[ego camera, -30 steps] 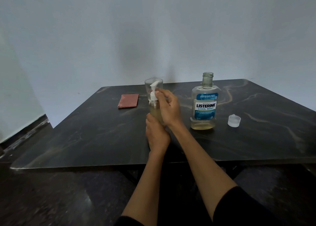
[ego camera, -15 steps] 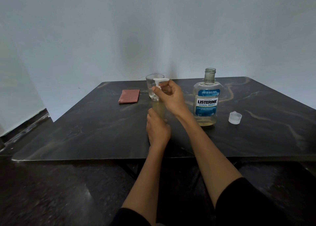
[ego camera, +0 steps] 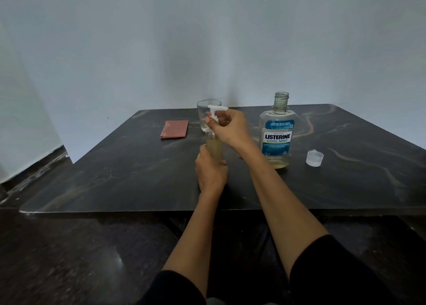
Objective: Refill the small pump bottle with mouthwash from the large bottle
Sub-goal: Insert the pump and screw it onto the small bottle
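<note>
Dark marbled bench (ego camera: 345, 178) carries the uncapped large bottle (ego camera: 277, 131), standing upright just right of both hands. Left hand (ego camera: 211, 169) grips the small pump bottle (ego camera: 214, 146) low to steady it, while right hand (ego camera: 228, 128) pinches its pump head (ego camera: 215, 114), likely screwing it on

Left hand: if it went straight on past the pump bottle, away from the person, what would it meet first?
Probably the drinking glass standing just behind the pump bottle that the left hand grips; depth is unclear.
</note>
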